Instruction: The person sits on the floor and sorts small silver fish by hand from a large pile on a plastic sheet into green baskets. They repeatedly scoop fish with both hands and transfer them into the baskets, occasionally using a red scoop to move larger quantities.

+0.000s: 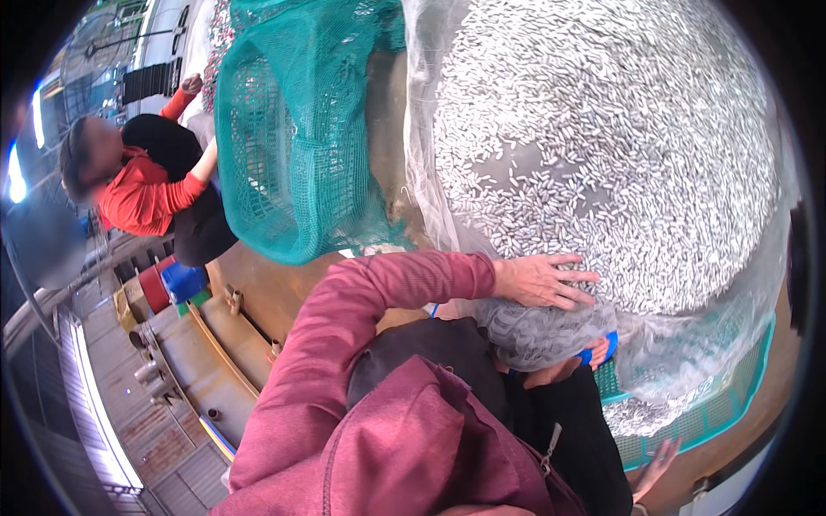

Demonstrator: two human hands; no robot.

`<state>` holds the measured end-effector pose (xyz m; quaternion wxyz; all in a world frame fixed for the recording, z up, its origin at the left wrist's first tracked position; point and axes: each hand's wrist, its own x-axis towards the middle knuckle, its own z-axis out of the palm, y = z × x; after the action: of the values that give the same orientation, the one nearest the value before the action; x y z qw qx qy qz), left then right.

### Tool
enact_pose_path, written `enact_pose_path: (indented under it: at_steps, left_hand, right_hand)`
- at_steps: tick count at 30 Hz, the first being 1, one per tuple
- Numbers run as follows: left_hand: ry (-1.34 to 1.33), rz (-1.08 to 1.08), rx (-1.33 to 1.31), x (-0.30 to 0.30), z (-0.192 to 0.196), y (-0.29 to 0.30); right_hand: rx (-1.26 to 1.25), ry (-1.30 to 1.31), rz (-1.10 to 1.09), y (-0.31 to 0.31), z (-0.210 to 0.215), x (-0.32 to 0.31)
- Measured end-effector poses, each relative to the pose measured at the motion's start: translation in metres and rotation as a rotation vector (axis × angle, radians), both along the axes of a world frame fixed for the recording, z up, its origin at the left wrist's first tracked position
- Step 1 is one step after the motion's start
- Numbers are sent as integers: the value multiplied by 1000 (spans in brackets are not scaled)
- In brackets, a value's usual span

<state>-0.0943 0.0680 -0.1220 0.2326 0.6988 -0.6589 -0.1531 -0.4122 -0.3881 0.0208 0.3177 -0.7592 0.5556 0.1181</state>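
My left hand lies palm down at the near edge of a wide spread of small silvery, pellet-like pieces. Its fingers are apart and touch the pieces. Under the spread is a pale translucent mesh net, bunched along the near side by my wrist. My right hand is low at the right, beside the rim of a green plastic basket. Its fingers look stretched out, with nothing seen in them. More silvery pieces show inside that basket, partly covered by the net.
A second basket, draped in green netting, stands at the left. Beyond it sits a person in a red top. Feet in blue sandals are under the net's near edge. A blue container and brown planks or benches are at the left.
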Motion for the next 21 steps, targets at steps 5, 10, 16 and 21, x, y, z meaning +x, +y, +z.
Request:
enact_pose_path:
  at_steps: [5,10,16,21]
  left_hand:
    - [-112,3,-48,39,-28,-19]
    - [-379,-52,8,125,-42,-45]
    - [-400,252,-127,189,-20,-67]
    - [-236,513,-70,182,22,-40]
  right_hand:
    - [-425,-161,342,-16,16,32]
    - [-566,-455,389,31,42,171]
    - [-91,-792,1025,162,-24,305]
    - [-36,-426,1573,270,-83,293]
